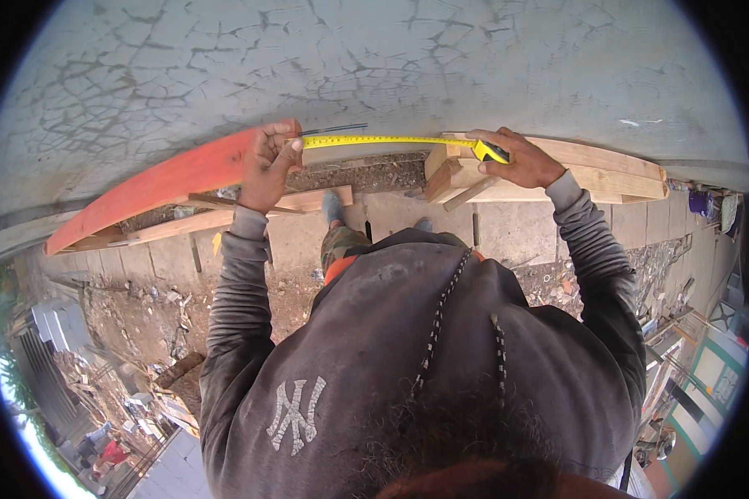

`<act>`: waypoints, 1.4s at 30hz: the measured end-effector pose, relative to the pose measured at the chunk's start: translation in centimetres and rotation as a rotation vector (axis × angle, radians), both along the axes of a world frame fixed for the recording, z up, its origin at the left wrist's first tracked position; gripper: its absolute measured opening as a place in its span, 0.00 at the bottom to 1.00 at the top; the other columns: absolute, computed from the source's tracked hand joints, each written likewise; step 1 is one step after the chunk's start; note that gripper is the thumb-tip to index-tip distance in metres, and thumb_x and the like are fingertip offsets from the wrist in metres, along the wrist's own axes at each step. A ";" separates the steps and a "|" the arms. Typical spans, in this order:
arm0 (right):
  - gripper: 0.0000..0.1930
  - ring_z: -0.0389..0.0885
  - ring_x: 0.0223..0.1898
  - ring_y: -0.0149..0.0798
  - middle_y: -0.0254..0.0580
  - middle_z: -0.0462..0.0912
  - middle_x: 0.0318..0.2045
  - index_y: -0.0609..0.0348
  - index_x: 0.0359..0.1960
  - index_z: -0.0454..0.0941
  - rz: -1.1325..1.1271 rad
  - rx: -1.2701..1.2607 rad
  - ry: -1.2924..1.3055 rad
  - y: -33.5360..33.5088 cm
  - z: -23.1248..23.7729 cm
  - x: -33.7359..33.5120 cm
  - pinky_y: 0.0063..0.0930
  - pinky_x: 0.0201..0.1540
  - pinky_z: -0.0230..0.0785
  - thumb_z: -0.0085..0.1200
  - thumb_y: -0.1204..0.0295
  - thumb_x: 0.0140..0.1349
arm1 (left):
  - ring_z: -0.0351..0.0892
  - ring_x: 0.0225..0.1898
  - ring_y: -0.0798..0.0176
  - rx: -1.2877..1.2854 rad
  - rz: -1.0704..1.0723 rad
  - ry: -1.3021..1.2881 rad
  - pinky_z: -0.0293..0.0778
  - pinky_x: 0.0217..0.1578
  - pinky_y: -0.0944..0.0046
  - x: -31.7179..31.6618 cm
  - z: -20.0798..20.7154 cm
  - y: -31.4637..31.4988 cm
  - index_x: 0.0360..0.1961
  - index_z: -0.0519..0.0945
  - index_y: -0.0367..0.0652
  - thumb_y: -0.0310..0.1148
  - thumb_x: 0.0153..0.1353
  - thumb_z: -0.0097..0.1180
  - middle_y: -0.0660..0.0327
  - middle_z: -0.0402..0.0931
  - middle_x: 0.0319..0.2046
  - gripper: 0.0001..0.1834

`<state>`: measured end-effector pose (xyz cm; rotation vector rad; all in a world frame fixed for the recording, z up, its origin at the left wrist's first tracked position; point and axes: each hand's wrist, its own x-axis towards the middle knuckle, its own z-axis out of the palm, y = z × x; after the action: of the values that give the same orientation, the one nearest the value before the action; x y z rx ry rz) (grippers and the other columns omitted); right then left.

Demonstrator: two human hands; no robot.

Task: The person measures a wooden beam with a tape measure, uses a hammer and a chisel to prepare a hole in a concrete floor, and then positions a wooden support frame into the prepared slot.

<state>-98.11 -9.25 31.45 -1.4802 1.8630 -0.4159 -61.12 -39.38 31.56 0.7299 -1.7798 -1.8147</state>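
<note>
My left hand point(268, 166) is closed at the end of a red-painted plank point(162, 181), pinching the free end of a yellow tape blade point(374, 140). A thin dark rod point(334, 129) sticks out just above the blade beside those fingers; whether the hand holds it I cannot tell. The blade runs almost straight across the gap to the yellow-and-black tape measure point(491, 152). Around that case my right hand point(524, 158) is closed, over the near end of a stack of bare timber boards point(599, 170).
A grey wall point(374, 58) with cracked paint rises behind the wood. Below lie concrete paving point(516, 229) and rubble-strewn soil point(141, 312). Bare planks point(216, 220) lie beneath the red one. A purple container point(701, 204) stands at the far right.
</note>
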 end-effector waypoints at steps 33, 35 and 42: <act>0.29 0.76 0.46 0.50 0.48 0.75 0.41 0.41 0.68 0.74 -0.143 -0.081 0.340 1.2 -2.5 -5.5 0.39 0.52 0.70 0.63 0.57 0.66 | 0.78 0.44 0.47 -0.824 -0.336 -0.248 0.74 0.48 0.55 -2.3 -4.8 -8.4 0.39 0.76 0.35 0.27 0.69 0.57 0.51 0.78 0.41 0.05; 0.29 0.76 0.46 0.50 0.47 0.75 0.41 0.41 0.68 0.73 -0.146 -0.072 0.344 1.2 -2.4 -5.4 0.39 0.52 0.70 0.63 0.57 0.66 | 0.78 0.44 0.47 -0.829 -0.335 -0.251 0.74 0.48 0.55 -2.4 -4.7 -8.4 0.39 0.76 0.35 0.27 0.69 0.57 0.51 0.78 0.40 0.05; 0.29 0.76 0.47 0.50 0.48 0.75 0.42 0.41 0.68 0.73 -0.144 -0.066 0.359 1.0 -2.3 -5.5 0.39 0.52 0.71 0.64 0.57 0.65 | 0.78 0.42 0.47 -0.842 -0.321 -0.254 0.74 0.46 0.55 -2.3 -4.6 -8.5 0.38 0.77 0.35 0.27 0.68 0.57 0.51 0.78 0.40 0.05</act>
<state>-103.63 -8.28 29.18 -1.5478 2.2665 -0.2945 -63.45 -47.83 26.98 0.3441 -2.6602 -0.9628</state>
